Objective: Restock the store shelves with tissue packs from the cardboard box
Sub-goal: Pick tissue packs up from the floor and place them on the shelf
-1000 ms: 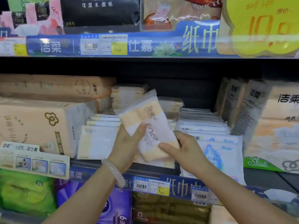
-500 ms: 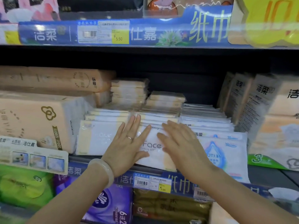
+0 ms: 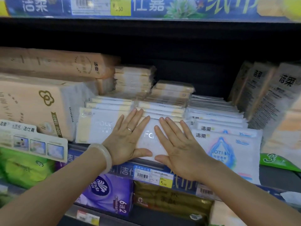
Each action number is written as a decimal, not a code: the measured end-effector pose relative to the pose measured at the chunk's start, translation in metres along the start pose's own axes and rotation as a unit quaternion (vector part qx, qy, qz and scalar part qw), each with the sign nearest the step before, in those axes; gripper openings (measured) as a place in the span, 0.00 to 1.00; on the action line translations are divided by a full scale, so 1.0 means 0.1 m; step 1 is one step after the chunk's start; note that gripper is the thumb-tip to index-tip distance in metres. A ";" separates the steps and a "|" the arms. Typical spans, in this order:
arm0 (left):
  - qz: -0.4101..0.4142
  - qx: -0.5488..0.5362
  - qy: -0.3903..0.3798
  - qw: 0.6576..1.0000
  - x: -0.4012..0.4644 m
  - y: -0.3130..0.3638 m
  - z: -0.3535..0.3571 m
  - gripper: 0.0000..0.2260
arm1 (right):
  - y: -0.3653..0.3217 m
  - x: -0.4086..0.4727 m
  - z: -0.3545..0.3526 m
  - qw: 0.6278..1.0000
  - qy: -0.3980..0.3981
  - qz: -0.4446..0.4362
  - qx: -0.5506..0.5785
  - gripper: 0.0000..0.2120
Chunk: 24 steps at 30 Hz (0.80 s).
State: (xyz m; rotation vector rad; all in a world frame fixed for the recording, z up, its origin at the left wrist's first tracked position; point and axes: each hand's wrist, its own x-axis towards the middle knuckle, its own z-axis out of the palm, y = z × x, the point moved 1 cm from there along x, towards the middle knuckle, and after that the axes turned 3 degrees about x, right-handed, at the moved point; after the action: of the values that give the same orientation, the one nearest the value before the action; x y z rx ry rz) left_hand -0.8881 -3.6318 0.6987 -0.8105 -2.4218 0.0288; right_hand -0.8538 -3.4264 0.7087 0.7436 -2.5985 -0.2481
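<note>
Pressing flat on the glossy, soft rectangular tissue pack (image 3: 150,137) at the shelf (image 3: 125,170) front: left hand (image 3: 128,141) and right hand (image 3: 180,149), fingers straight, spread, gripping nothing. Smooth pale bangle (image 3: 104,156) on left wrist.

Retail shop, tissue aisle. Shelf-edge strip (image 3: 162,7) w/ printed branding across top of frame; barcode price tag (image 3: 153,176) marked 2.00 at lower centre; another yellow tag (image 3: 120,7) upper centre. Packaged tissue packs (image 3: 101,126) stacked mid-frame, multipacks (image 3: 32,105) at left.
</note>
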 end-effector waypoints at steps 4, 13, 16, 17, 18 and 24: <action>-0.025 0.012 -0.054 0.998 -0.01 0.07 -0.10 0.43 | -0.07 -0.03 -0.15 0.997 -0.067 -0.025 0.027 0.34; -0.075 0.035 -0.085 0.993 -0.15 0.17 -0.28 0.39 | -0.05 -0.10 -0.05 0.998 0.031 -0.022 0.047 0.36; -0.134 -0.042 0.010 0.990 -0.36 0.29 -0.31 0.36 | -0.15 -0.18 -0.09 0.991 0.088 -0.011 0.099 0.34; -0.155 -0.063 0.038 0.985 -0.46 0.33 -0.31 0.35 | -0.22 -0.20 -0.10 0.986 0.114 -0.016 0.118 0.34; -0.172 -0.075 0.063 0.980 -0.57 0.36 -0.31 0.35 | -0.32 -0.22 -0.13 0.983 0.129 -0.024 0.128 0.33; -0.249 -0.068 0.043 0.965 -1.28 0.36 -0.30 0.34 | -1.06 -0.18 -0.06 0.981 0.074 -0.095 0.153 0.31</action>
State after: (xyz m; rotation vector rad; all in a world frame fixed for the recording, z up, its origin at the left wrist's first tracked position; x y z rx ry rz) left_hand -0.7693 -3.6784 0.6501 -0.2328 -2.4949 -0.3628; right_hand -0.7884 -3.5059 0.6777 1.0769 -2.4525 0.1509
